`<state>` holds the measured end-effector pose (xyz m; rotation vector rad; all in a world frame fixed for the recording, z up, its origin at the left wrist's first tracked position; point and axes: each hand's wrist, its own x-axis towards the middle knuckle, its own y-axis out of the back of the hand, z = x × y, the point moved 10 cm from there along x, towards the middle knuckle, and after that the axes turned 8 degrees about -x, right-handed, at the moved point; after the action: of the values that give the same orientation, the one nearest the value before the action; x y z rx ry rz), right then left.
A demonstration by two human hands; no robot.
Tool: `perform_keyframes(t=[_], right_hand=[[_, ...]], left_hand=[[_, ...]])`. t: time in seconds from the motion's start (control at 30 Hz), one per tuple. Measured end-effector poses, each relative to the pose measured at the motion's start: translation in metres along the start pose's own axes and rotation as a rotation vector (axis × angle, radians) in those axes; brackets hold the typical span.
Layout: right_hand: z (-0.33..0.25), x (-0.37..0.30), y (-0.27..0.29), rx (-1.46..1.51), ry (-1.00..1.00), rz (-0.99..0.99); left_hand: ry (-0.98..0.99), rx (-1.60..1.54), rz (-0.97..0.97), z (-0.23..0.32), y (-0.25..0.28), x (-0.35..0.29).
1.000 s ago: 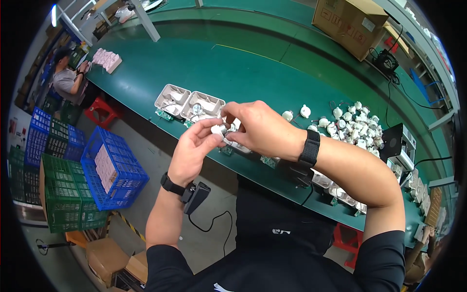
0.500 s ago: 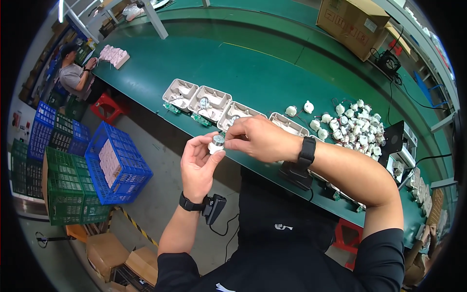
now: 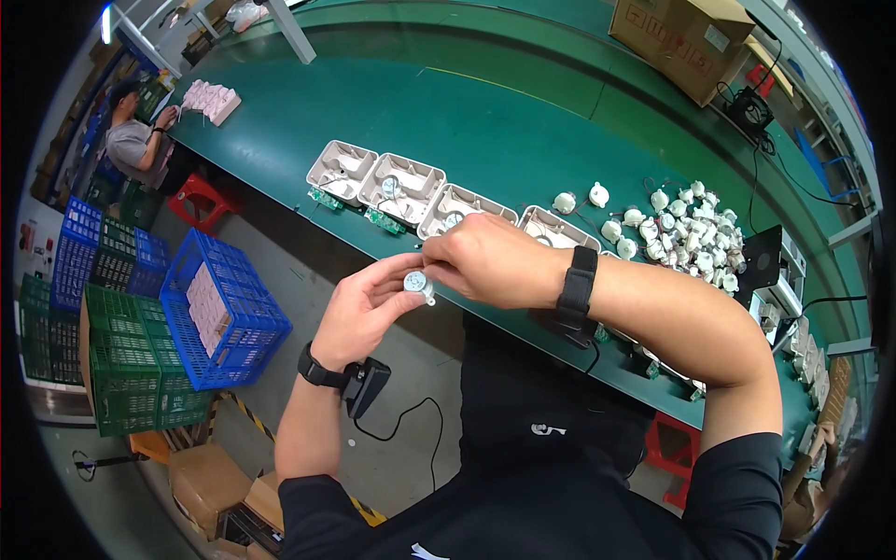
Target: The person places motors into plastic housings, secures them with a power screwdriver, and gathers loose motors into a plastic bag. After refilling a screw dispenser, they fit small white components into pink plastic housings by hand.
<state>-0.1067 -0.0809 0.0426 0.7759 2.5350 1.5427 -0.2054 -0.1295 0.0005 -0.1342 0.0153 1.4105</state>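
Observation:
My left hand (image 3: 358, 310) is closed, holding a small round motor (image 3: 417, 281) between thumb and fingers just off the table's front edge. The motor's silvery disc face is turned upward, with a white lug at its side. Against it, the fingertips of my right hand (image 3: 499, 261) are pinched together; what they grip, if anything, is hidden. Beyond my hands stands a row of off-white plastic housings (image 3: 422, 172), some with motors and wires inside. Small green circuit boards (image 3: 384, 221) lie along their near side.
Many white motors (image 3: 691, 238) are heaped on the green table (image 3: 504, 121) at right. A cardboard box (image 3: 677, 47) stands at the back. Blue crates (image 3: 238, 317) and green crates (image 3: 140, 373) are on the floor at left. A person (image 3: 135, 140) sits at the far left end.
The motor has tilted in my left hand, its disc face now turned more toward me. My left wrist has swung left and my right hand has rolled over, its fingers closer to the left fingertips.

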Motion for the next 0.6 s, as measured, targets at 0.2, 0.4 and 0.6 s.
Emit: perform_keyframes(t=[0.2, 0.4, 0.6], right_hand=[[-0.029, 0.006, 0.024, 0.053, 0.123, 0.186], [-0.041, -0.045, 0.09, -0.199, -0.031, 0.173], [-0.021, -0.135, 0.147, -0.26, -0.368, 0.309]], left_hand=[[-0.285, 0.774, 0.101, 0.025, 0.05, 0.033], [-0.23, 0.776, 0.277, 0.014, 0.184, 0.095], [-0.368, 0.98, 0.168, 0.012, 0.211, 0.14]])
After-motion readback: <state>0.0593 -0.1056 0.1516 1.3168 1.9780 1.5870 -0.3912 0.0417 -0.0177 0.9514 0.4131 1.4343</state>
